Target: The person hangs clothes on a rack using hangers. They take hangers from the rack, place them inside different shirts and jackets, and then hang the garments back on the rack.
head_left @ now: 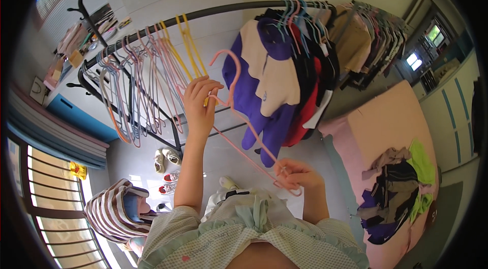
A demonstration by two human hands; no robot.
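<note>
A pink hanger (pixel 237 72) is held out in front of me, tilted, its hook up and its long bar slanting down to the right. My left hand (pixel 201 97) closes on it beside the neck below the hook. Fingers of my right hand (pixel 299 173) wrap around its lower right corner. No garment is on this hanger. Just beyond my left hand, yellow hangers (pixel 190 45) and several bare pink and grey hangers (pixel 145 73) hang from a black clothes rack (pixel 213 10). A purple and cream sweatshirt (pixel 277 73) hangs farther right among other clothes.
At right, a pink-covered bed (pixel 378 119) holds a pile of dark, grey and lime-green clothes (pixel 394 190). More garments (pixel 363 40) hang at the back right. Shoes (pixel 165 159) stand on the floor below the rack. A striped cloth (pixel 109 205) lies at lower left near a barred window.
</note>
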